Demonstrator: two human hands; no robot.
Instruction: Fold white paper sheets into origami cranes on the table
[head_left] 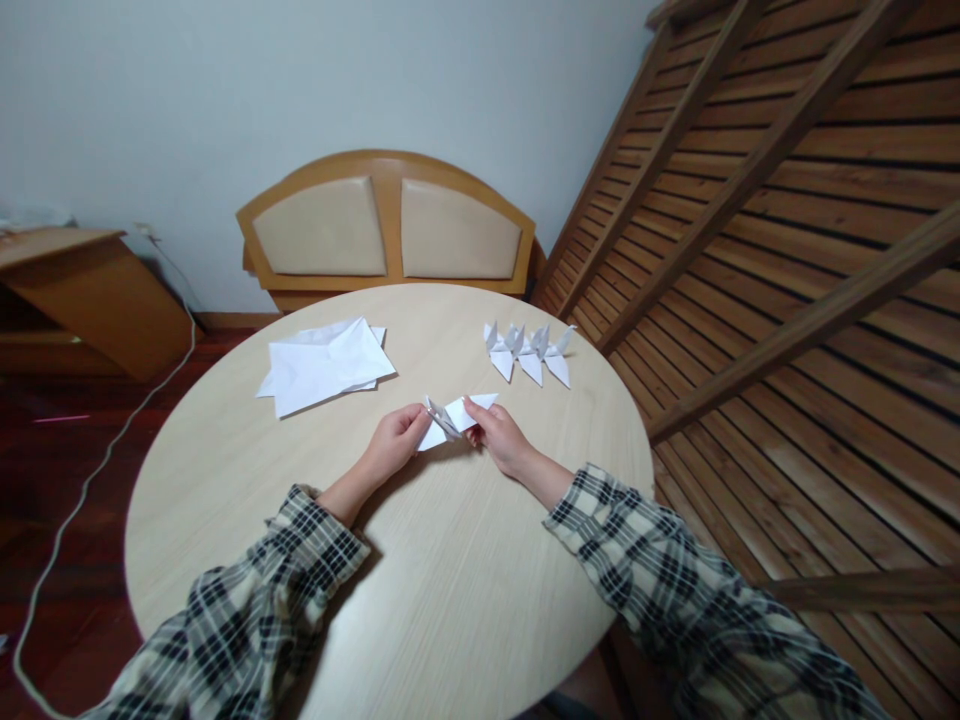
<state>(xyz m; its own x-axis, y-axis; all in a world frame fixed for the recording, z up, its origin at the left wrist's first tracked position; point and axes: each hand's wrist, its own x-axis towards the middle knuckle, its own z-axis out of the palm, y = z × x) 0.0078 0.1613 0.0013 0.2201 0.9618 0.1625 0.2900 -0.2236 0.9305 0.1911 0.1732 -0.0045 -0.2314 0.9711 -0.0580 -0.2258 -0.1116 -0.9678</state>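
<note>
A white origami crane [445, 420] is stretched between my two hands just above the middle of the table. My left hand [395, 440] pinches its left wing. My right hand [501, 437] grips the other wing between thumb and fingers, and that wing's tip pokes out past the thumb. Beyond my right hand, a row of several finished white paper cranes [537, 345] stands with wings spread, close together. To the far left of my hands lies a loose stack of white paper sheets [322, 365], creased and overlapping at angles.
The round pale wooden table [435, 570] fills the middle. Behind it is a wooden headboard [394, 225] with beige panels. A slatted wooden panel [810, 260] leans along the right. At left stand a wooden desk [97, 300] and a white cable [112, 440] trailing over the floor.
</note>
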